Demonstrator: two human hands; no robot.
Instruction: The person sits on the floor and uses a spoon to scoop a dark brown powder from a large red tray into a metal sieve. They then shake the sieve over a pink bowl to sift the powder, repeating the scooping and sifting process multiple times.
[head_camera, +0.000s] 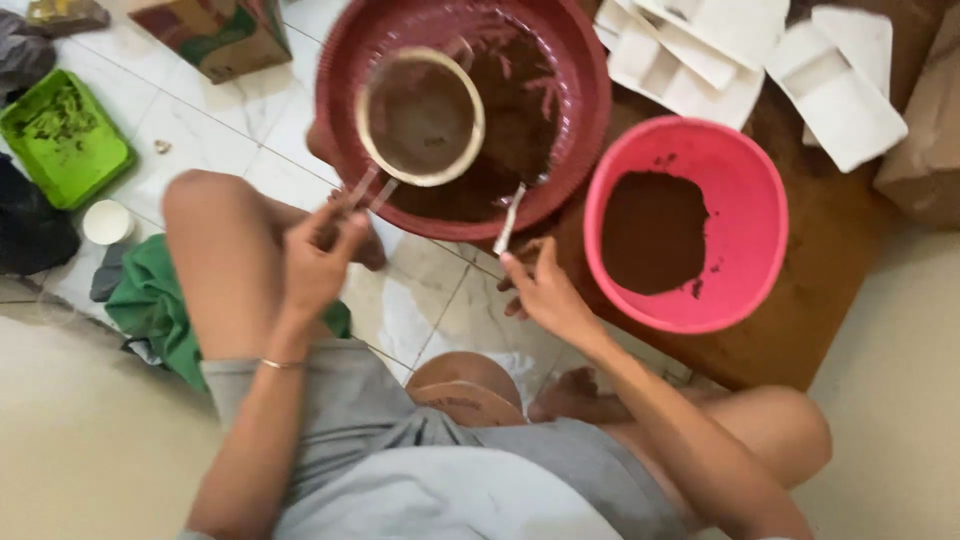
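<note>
- Floor (210, 130): pale tiles, with a brown board (830, 260) laid over them at the right; the board's far edge is cut off by the frame.
- Red basin (570, 120): wide and round, on the floor ahead of the knees; its top rim runs out of view. Dark brown powder smears its inside, and the sieve hides much of its left half.
- Pink bowl (745, 290): on the board, just beside the basin on the right, with a patch of brown powder in its bottom.
- White trays (740, 60): a loose pile behind the bowl, partly cut off at the top.
- Green tray (62, 140): far left on the floor, holding green scraps that are hard to make out; dark cloth beside it is cut by the edge.
- Sieve (421, 116): round, pale-rimmed, held level over the basin's left half. Its thin handle runs down and left towards the person; the mesh is dark with powder.
- Left hand (318, 262): fingers closed in a pinch on the end of the sieve handle.
- Right hand (545, 290): fingertips pinching the near end of the spoon.
- Spoon (510, 217): slim and pale, its long axis nearly upright in view, leaning slightly right; its far end lies inside the basin's near rim and is blurred.
- White cup (106, 222): small, near the green tray.
</note>
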